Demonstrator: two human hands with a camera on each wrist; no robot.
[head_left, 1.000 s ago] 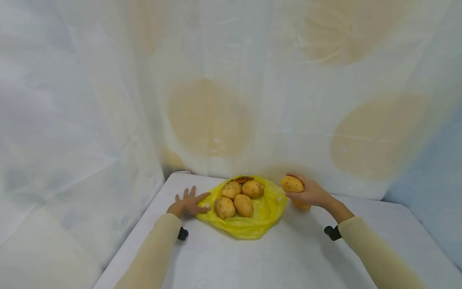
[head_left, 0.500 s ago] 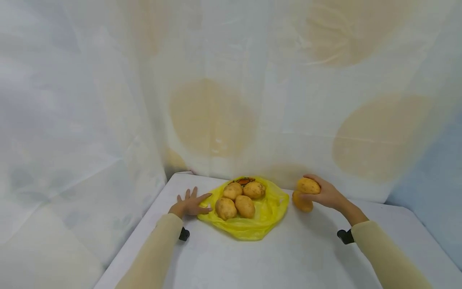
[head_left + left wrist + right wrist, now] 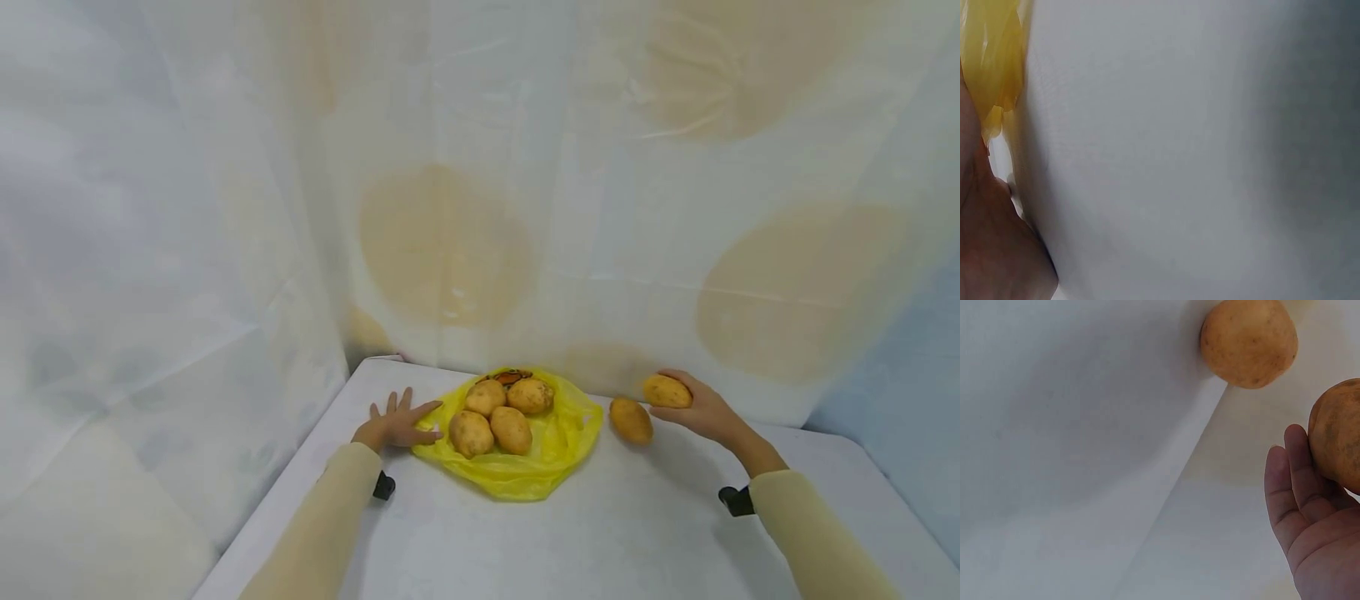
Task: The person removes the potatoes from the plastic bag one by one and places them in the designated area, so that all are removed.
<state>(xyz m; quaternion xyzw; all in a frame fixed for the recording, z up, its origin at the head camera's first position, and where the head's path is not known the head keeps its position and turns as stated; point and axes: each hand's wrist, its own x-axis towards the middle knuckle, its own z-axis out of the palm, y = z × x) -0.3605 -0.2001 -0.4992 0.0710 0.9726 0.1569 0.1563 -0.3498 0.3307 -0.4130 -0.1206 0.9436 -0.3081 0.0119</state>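
Observation:
My right hand point(image 3: 705, 410) grips a potato point(image 3: 667, 392) between thumb and fingers near the table's back edge; the right wrist view shows the held potato point(image 3: 1338, 437) at its right border. A second potato point(image 3: 631, 421) lies on the table just left of that hand. Several potatoes point(image 3: 512, 430) sit together on a spread yellow plastic bag point(image 3: 558, 462). Fingers spread, my left hand point(image 3: 393, 423) rests at the bag's left edge. In the left wrist view, part of the left hand point(image 3: 997, 237) and the yellow bag point(image 3: 994, 56) show along the left side.
The white table point(image 3: 480, 550) has its back edge close to a hanging white sheet point(image 3: 615, 208) with tan round patches. Another pale sheet point(image 3: 150, 292) hangs along the left side, and a bluish one point(image 3: 922, 375) on the right.
My right hand has moved rightward with its potato, away from the bag and past the potato lying on the table, which is now fully visible. The left hand has stayed at the bag.

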